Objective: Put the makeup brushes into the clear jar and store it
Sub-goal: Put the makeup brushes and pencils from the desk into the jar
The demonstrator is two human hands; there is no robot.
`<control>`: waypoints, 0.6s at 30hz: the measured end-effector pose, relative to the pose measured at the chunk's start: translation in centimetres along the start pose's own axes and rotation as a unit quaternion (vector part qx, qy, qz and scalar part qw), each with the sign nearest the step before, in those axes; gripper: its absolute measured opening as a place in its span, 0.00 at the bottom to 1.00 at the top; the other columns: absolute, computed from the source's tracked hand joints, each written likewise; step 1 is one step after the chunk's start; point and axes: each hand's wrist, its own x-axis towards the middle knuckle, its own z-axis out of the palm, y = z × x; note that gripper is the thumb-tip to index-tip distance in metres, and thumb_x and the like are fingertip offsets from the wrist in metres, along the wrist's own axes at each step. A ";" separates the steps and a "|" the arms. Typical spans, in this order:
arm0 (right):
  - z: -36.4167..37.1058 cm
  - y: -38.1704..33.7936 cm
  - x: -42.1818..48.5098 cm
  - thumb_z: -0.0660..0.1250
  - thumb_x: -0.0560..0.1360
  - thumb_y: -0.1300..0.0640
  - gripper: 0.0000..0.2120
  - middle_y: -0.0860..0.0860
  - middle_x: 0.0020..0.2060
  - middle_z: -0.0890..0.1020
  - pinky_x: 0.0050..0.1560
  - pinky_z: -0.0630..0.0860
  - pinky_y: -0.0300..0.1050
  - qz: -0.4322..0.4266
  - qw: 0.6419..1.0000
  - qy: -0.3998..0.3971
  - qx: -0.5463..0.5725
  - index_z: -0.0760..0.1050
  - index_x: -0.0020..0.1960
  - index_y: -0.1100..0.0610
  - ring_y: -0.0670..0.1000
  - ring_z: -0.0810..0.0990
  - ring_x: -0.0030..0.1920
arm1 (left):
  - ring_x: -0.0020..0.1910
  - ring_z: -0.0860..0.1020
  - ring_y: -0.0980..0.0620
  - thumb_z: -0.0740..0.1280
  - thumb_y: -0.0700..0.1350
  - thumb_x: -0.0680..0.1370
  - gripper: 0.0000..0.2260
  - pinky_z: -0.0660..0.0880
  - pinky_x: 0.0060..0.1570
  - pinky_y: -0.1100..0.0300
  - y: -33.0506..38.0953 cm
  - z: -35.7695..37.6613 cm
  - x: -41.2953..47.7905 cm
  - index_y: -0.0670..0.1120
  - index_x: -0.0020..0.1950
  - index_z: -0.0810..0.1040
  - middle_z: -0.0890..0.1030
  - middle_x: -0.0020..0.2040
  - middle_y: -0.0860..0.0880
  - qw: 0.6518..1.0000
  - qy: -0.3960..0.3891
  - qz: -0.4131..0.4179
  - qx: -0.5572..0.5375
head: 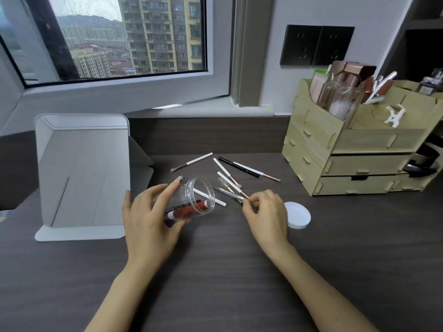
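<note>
Left hand (148, 219) wraps the clear jar (191, 200), fingers curled round its smooth plastic wall; jar tipped on its side, open ribbed mouth facing right and away. Inside it: a red tube (189, 210) with a white end, a dark slim stick beside it.

Right hand (266, 212) pinches closed on the tip of a thin metal-ferruled brush (233, 194), thumb and forefinger tight together.

More makeup brushes (225, 171) lie loose on the desk just beyond the jar: slender white handles, rose-gold ferrules, one black stick (238, 167), another white brush (191, 162) further left. One white handle (211, 198) sits just past the jar mouth. Round white lid (298, 215) lies flat, just right of the right hand.

Desk (215, 271) is dark wood-grain, matte. Grey folding mirror (84, 173) stands left. Pale plywood organizer (354, 149) with drawers stands right, holding glassy pink bottles. Window (115, 37) behind shows tower blocks; black sockets (316, 45) on the grey wall.
</note>
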 end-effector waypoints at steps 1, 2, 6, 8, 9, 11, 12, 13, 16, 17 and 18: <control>-0.8 0.1 0.2 0.69 0.71 0.59 0.07 0.55 0.34 0.79 0.40 0.72 0.48 0.027 0.998 0.013 0.060 0.77 0.35 0.59 0.53 0.75 0.37 | 0.55 0.72 0.47 0.80 0.43 0.59 0.38 0.56 0.68 0.39 0.0 0.0 0.0 0.53 0.66 0.69 0.78 0.56 0.43 1.000 0.000 0.000 -0.002; -1.9 0.0 0.3 0.68 0.72 0.59 0.07 0.53 0.33 0.78 0.39 0.71 0.44 0.050 0.991 0.028 0.118 0.77 0.36 0.58 0.48 0.74 0.35 | 0.55 0.72 0.48 0.80 0.43 0.59 0.38 0.56 0.68 0.40 0.0 0.0 0.0 0.53 0.66 0.69 0.78 0.55 0.43 1.000 0.000 -0.001 -0.003; -6.5 -0.8 -0.3 0.66 0.75 0.61 0.07 0.45 0.27 0.76 0.30 0.67 0.26 0.124 0.936 0.091 0.318 0.76 0.38 0.58 0.38 0.73 0.26 | 0.55 0.71 0.48 0.76 0.47 0.62 0.34 0.56 0.68 0.39 -0.1 -0.1 0.1 0.53 0.66 0.69 0.77 0.55 0.44 1.000 0.005 -0.008 -0.008; -8.1 -1.4 -1.0 0.64 0.76 0.62 0.09 0.43 0.21 0.75 0.25 0.65 0.26 0.155 0.890 0.113 0.413 0.75 0.37 0.57 0.39 0.70 0.22 | 0.54 0.72 0.48 0.72 0.49 0.62 0.33 0.57 0.67 0.39 -0.1 -0.1 0.1 0.53 0.66 0.69 0.77 0.55 0.44 1.000 0.005 -0.010 -0.010; -8.6 -1.7 -1.3 0.63 0.76 0.62 0.10 0.43 0.20 0.74 0.24 0.64 0.27 0.160 0.871 0.116 0.451 0.74 0.37 0.57 0.40 0.68 0.21 | 0.55 0.72 0.49 0.72 0.49 0.62 0.33 0.57 0.67 0.39 -0.1 -0.1 0.1 0.53 0.66 0.69 0.77 0.55 0.44 1.000 0.003 -0.010 -0.011; -8.8 -2.4 -1.7 0.63 0.76 0.62 0.09 0.43 0.21 0.75 0.26 0.65 0.28 0.145 0.852 0.117 0.489 0.74 0.37 0.56 0.40 0.68 0.23 | 0.55 0.72 0.49 0.72 0.50 0.62 0.32 0.58 0.67 0.38 -0.1 0.0 0.1 0.53 0.66 0.69 0.77 0.56 0.45 1.000 0.001 -0.007 -0.016; -8.6 -2.9 -1.9 0.64 0.76 0.60 0.08 0.42 0.22 0.76 0.27 0.66 0.28 0.125 0.855 0.115 0.490 0.75 0.38 0.56 0.40 0.69 0.24 | 0.55 0.72 0.49 0.72 0.50 0.62 0.32 0.58 0.67 0.37 -0.1 0.1 0.1 0.52 0.66 0.70 0.77 0.56 0.45 1.000 0.000 -0.006 -0.018; -8.2 -3.3 -2.0 0.65 0.75 0.59 0.07 0.41 0.24 0.76 0.29 0.67 0.28 0.096 0.864 0.110 0.481 0.75 0.38 0.54 0.39 0.70 0.26 | 0.55 0.72 0.49 0.73 0.50 0.62 0.32 0.58 0.67 0.36 0.0 0.1 0.1 0.52 0.66 0.71 0.77 0.56 0.45 1.000 -0.001 -0.005 -0.021; -6.4 -4.5 -2.2 0.64 0.74 0.57 0.05 0.43 0.30 0.76 0.35 0.69 0.31 -0.030 0.915 0.091 0.392 0.74 0.40 0.53 0.41 0.72 0.32 | 0.56 0.72 0.50 0.73 0.50 0.63 0.31 0.59 0.66 0.36 0.1 0.0 0.1 0.51 0.66 0.71 0.78 0.56 0.46 1.000 0.003 0.005 -0.029; -5.8 -4.8 -2.1 0.63 0.74 0.56 0.04 0.42 0.34 0.76 0.38 0.69 0.33 -0.078 0.931 0.083 0.348 0.74 0.40 0.54 0.43 0.72 0.35 | 0.56 0.72 0.51 0.73 0.50 0.63 0.31 0.59 0.66 0.35 0.2 -0.1 0.1 0.51 0.66 0.71 0.78 0.57 0.46 0.999 0.005 0.010 -0.033; -5.2 -4.9 -2.1 0.63 0.74 0.56 0.05 0.42 0.36 0.75 0.40 0.69 0.35 -0.123 0.942 0.075 0.303 0.75 0.41 0.56 0.44 0.72 0.36 | 0.56 0.73 0.51 0.73 0.50 0.64 0.31 0.60 0.65 0.35 0.3 -0.1 0.1 0.51 0.65 0.71 0.78 0.57 0.46 0.999 0.007 0.015 -0.039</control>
